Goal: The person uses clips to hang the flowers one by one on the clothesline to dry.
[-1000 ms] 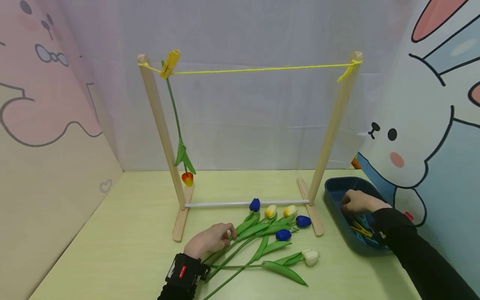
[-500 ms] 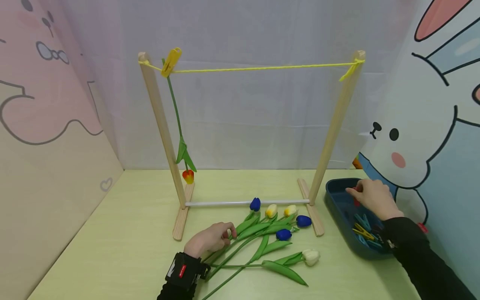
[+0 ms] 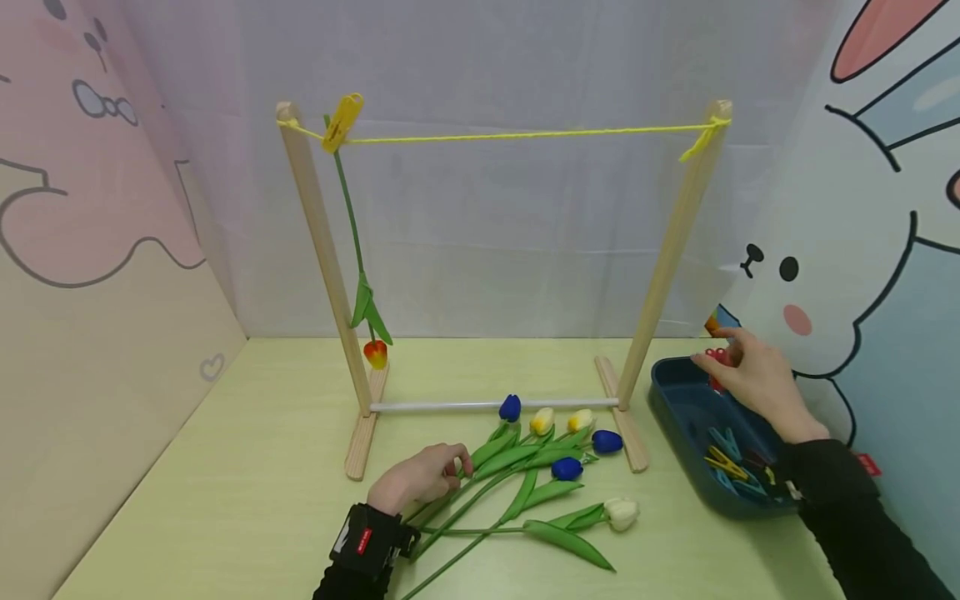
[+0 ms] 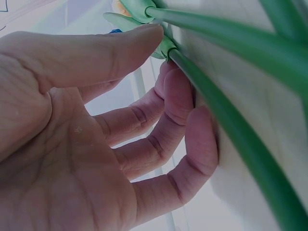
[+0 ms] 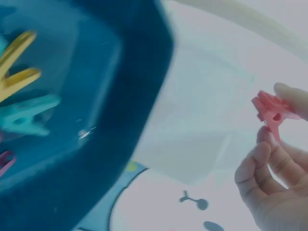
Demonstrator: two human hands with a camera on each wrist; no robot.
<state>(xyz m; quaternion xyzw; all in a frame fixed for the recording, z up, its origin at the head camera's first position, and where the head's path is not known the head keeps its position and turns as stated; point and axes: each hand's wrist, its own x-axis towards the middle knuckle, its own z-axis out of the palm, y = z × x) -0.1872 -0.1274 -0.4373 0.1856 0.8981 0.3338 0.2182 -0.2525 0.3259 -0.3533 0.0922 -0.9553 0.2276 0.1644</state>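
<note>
My right hand [image 3: 757, 383] pinches a red clothespin [image 5: 274, 110] between thumb and fingers, above the far end of the blue bin [image 3: 667, 417]. Among the artificial tulips on the table rests my left hand [image 3: 423, 479], its fingers loosely curled beside a green stem [image 4: 226, 120]. In the left wrist view, the thumb overlaps a leaf base and the fingertips are down by the pale tabletop. The tulips have blue [image 3: 566, 469], yellow-white [image 3: 542, 422] and white [image 3: 621, 514] heads pointing right.
A wooden frame [image 3: 675, 242] holds a yellow string [image 3: 525, 135]. A yellow clothespin [image 3: 342, 123] hangs a red-yellow tulip [image 3: 376, 355] upside down from its left end. Yellow [image 3: 723, 464] and teal [image 5: 26, 115] clothespins lie in the bin. Cartoon-printed panels stand at both sides.
My right hand has risen from inside the bin and moved slightly right, bringing the red clothespin up with it. My left hand has stayed in place.
</note>
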